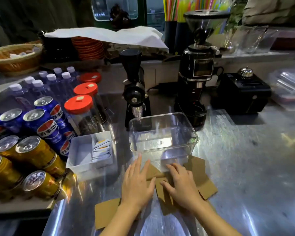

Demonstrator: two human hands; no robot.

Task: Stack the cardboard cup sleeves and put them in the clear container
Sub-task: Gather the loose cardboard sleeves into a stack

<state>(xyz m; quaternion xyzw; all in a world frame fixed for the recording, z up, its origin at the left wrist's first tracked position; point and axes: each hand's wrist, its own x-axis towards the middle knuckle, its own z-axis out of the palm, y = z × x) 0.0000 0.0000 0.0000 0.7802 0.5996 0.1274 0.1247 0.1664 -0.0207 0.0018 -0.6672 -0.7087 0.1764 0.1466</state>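
Both forearms are bare to the frame's edge, and the left hand [137, 186] and right hand [182, 187] show no gloves, rings or watch.

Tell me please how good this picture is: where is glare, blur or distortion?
Head view: strong glare streaks on the steel counter; the wide lens bends the edges, so the cans lean outward; motion blur softens the left hand, the right hand and the cardboard sleeves; the clear container shows reflections on its walls.
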